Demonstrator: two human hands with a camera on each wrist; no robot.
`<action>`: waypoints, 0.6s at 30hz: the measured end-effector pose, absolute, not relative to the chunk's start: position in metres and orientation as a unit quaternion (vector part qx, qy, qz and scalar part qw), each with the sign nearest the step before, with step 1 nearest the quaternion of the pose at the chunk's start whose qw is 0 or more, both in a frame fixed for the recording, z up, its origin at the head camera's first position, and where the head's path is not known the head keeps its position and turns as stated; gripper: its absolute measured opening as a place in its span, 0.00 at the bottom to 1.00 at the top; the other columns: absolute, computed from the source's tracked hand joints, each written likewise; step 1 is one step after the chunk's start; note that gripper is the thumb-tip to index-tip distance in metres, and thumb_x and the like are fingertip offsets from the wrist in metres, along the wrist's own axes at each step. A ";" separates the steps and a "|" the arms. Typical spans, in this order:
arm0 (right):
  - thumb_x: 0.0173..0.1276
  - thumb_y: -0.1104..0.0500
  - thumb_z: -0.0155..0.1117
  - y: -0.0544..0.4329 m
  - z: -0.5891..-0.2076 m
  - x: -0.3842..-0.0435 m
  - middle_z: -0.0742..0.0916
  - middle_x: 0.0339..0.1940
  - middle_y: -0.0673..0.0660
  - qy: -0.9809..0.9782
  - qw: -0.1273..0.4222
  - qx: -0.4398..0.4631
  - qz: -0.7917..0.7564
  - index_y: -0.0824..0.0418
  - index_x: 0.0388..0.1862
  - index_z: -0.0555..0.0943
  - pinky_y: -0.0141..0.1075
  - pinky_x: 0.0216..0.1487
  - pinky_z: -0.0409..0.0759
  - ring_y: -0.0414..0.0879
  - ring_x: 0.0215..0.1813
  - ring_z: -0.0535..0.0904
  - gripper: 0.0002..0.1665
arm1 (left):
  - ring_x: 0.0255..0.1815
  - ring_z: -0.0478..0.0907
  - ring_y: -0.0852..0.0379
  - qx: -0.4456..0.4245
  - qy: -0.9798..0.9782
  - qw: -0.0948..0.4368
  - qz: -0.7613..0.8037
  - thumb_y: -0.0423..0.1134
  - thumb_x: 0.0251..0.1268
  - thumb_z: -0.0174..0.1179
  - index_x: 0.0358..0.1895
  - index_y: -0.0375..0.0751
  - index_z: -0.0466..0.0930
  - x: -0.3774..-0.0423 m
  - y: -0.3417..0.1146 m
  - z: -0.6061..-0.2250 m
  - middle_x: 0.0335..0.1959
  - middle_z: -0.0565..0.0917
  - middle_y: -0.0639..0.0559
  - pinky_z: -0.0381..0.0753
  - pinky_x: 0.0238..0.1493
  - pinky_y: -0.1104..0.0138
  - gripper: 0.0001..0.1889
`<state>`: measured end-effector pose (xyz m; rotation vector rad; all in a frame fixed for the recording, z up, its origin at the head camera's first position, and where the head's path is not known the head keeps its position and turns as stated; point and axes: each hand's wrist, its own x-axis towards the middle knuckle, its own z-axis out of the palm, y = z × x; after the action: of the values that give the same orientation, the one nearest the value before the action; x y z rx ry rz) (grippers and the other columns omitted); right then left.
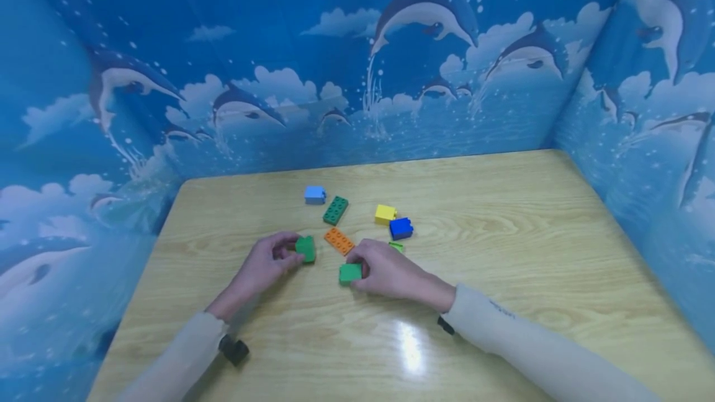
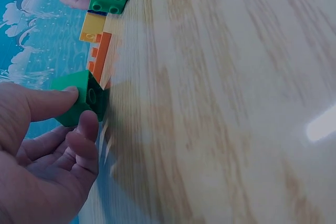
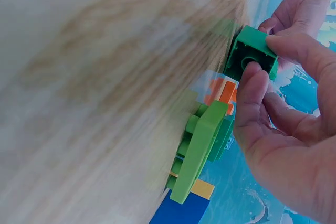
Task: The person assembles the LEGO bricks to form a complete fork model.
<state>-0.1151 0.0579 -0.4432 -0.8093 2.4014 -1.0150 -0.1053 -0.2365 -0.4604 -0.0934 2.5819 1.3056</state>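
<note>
My left hand (image 1: 270,259) pinches a green toy brick (image 1: 305,249) between thumb and fingertips, the brick tilted on its side. In the left wrist view that brick (image 2: 71,98) shows its hollow underside. To its right, my right hand (image 1: 391,270) grips a second green brick (image 1: 350,274) by thumb and fingers. Its studs face the left wrist camera, while the right wrist view looks into the open bottom of this brick (image 3: 252,51), a fingertip at its edge. A small gap separates the two green bricks.
Just beyond the hands lies a flat orange brick (image 1: 339,241). Farther back are a flat dark green brick (image 1: 336,210) and a light blue brick (image 1: 315,195). Yellow (image 1: 385,214) and dark blue (image 1: 401,228) bricks sit right of these; a light green brick (image 1: 396,246) is partly hidden behind my right hand.
</note>
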 end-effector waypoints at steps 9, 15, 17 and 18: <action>0.69 0.60 0.80 0.061 -0.441 -0.113 0.86 0.40 0.47 0.835 0.233 -0.259 -0.426 0.58 0.57 0.88 0.37 0.38 0.84 0.42 0.37 0.83 0.19 | 0.43 0.82 0.51 -0.007 0.880 0.118 0.459 0.34 0.71 0.74 0.72 0.34 0.79 -0.102 -0.243 -0.465 0.49 0.85 0.46 0.84 0.39 0.64 0.28; 0.69 0.58 0.80 0.066 -0.443 -0.113 0.87 0.38 0.49 0.818 0.239 -0.249 -0.460 0.58 0.57 0.88 0.37 0.38 0.84 0.44 0.37 0.84 0.19 | 0.44 0.82 0.51 -0.017 0.882 0.121 0.456 0.33 0.71 0.74 0.71 0.37 0.80 -0.101 -0.243 -0.463 0.49 0.85 0.47 0.84 0.41 0.63 0.27; 0.69 0.58 0.80 0.067 -0.444 -0.113 0.87 0.38 0.49 0.814 0.240 -0.242 -0.471 0.58 0.57 0.88 0.37 0.37 0.85 0.45 0.38 0.85 0.19 | 0.44 0.82 0.51 -0.021 0.884 0.121 0.452 0.33 0.71 0.74 0.71 0.38 0.80 -0.101 -0.242 -0.463 0.49 0.85 0.47 0.84 0.42 0.62 0.27; 0.68 0.58 0.81 0.067 -0.444 -0.113 0.87 0.38 0.49 0.812 0.241 -0.237 -0.476 0.58 0.57 0.88 0.37 0.37 0.85 0.45 0.38 0.85 0.19 | 0.44 0.82 0.51 -0.020 0.885 0.119 0.450 0.33 0.71 0.74 0.71 0.38 0.80 -0.101 -0.243 -0.463 0.49 0.85 0.47 0.84 0.43 0.62 0.27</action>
<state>-0.1128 0.0674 -0.4438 -0.6471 2.2206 -1.3019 -0.1005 -0.2427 -0.4628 -0.0593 2.5863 1.3152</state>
